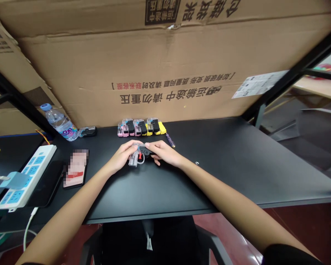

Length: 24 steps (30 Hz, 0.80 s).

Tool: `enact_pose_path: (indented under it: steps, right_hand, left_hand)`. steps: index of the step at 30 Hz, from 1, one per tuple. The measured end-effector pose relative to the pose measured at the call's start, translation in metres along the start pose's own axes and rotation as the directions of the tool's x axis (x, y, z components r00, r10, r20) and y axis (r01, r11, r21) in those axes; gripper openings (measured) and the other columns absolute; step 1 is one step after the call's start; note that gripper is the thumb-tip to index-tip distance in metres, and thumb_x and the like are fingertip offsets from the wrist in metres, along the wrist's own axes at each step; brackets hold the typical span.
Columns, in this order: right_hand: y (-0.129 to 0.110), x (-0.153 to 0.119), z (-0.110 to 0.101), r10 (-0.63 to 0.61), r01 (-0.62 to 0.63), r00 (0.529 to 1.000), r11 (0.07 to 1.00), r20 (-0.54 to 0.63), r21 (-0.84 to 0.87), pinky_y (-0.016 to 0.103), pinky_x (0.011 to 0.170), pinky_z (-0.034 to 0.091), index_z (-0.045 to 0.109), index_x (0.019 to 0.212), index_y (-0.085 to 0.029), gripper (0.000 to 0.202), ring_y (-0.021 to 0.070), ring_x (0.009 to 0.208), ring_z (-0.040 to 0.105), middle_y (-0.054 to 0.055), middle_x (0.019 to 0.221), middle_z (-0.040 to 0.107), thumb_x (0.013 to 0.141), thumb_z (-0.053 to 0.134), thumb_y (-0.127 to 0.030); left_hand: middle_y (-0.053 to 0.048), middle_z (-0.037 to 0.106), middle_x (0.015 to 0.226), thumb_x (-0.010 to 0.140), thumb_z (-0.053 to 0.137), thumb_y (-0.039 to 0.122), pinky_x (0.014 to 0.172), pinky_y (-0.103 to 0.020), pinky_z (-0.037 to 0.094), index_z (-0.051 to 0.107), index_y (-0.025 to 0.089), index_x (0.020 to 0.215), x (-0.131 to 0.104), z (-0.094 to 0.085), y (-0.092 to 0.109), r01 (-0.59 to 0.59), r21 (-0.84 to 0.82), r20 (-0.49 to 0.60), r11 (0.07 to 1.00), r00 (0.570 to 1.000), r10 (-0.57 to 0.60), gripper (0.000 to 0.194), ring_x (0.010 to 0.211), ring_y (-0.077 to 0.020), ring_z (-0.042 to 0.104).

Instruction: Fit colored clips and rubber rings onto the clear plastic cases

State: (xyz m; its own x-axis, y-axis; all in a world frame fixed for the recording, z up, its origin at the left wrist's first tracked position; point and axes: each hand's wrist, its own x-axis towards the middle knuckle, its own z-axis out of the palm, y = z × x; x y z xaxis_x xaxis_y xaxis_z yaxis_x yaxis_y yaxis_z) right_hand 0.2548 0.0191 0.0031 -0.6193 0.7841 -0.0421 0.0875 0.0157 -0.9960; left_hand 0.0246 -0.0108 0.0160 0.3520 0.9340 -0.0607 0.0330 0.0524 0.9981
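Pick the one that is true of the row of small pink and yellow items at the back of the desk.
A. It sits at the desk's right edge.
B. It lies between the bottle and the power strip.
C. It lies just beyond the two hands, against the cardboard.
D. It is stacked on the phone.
C: the row sits at the foot of the cardboard, directly behind the left hand and right hand.

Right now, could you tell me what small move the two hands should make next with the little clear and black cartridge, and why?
Probably seat the black part fully into the small clear-and-black cartridge, keeping it low over the black table. The left hand grips its clear end and the right hand its black end, so both parts seem mid-joining. The row of pink and yellow cartridges behind looks finished.
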Motion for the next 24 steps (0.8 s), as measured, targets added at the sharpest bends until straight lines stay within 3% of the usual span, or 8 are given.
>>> enact_pose_path:
  steps: [9,15,24]
  right_hand:
    - [0.002,0.0,0.011,-0.078,0.06,0.985,0.991,-0.153,-0.123,0.022,0.042,0.043,0.052,0.075,-0.021,0.061,0.007,0.04,0.043,-0.008,0.059,0.042,0.1,0.054,-0.076]
    - [0.003,0.0,0.014,-0.074,0.052,0.983,0.99,-0.168,-0.131,0.022,0.041,0.043,0.053,0.076,-0.02,0.062,0.0073,0.04,0.044,-0.008,0.058,0.041,0.1,0.053,-0.077]
    - [0.001,-0.003,0.02,-0.074,0.056,0.982,0.993,-0.174,-0.102,0.023,0.044,0.045,0.058,0.078,-0.019,0.06,0.0089,0.041,0.047,-0.008,0.058,0.04,0.101,0.054,-0.074]
  left_hand:
    - [-0.002,0.071,0.094,0.099,0.066,0.067,0.064,-0.033,0.066,0.054,0.023,0.134,-0.001,0.005,-0.006,0.083,-0.041,0.007,0.996,0.997,-0.083,0.057,0.07,-0.0187,0.076]
    - [0.001,0.068,0.083,0.102,0.062,0.065,0.052,-0.025,0.057,0.05,0.022,0.132,-0.002,0.007,-0.01,0.028,0.011,0.004,1.0,1.0,-0.028,0.054,0.06,-0.0161,0.072]
    - [0.005,0.06,0.078,0.105,0.053,0.067,0.055,-0.025,0.055,0.05,0.023,0.13,-0.004,0.01,-0.011,-0.028,0.184,-0.043,0.983,0.998,0.037,0.05,0.054,-0.0119,0.063]
